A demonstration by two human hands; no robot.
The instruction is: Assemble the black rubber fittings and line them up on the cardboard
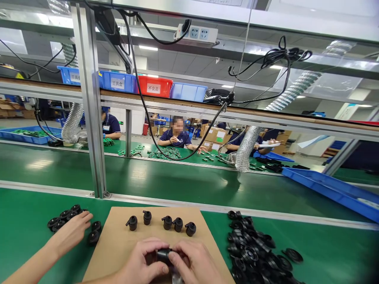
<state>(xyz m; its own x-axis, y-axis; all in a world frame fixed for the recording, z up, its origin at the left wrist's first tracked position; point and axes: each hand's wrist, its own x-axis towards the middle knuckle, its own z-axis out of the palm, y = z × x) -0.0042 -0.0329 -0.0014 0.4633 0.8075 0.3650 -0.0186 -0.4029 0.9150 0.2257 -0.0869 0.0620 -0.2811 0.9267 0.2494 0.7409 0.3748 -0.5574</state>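
My left hand (141,263) and my right hand (196,261) meet at the near edge of a brown cardboard sheet (118,248). Both are closed on one small black plastic part (164,255) held between the fingertips. A row of several assembled black parts (166,223) stands upright on the far half of the sheet. To the right lies a heap of black ring-shaped pieces (251,252). To the left, another person's hand (72,230) reaches from the lower left into a small cluster of black round caps (63,219).
A green conveyor belt (177,181) runs across behind the sheet, past an aluminium post (90,118). A long blue tray (331,187) sits at the right. Co-workers sit at the far side with green parts (166,153). Bins, cables and a power strip hang overhead.
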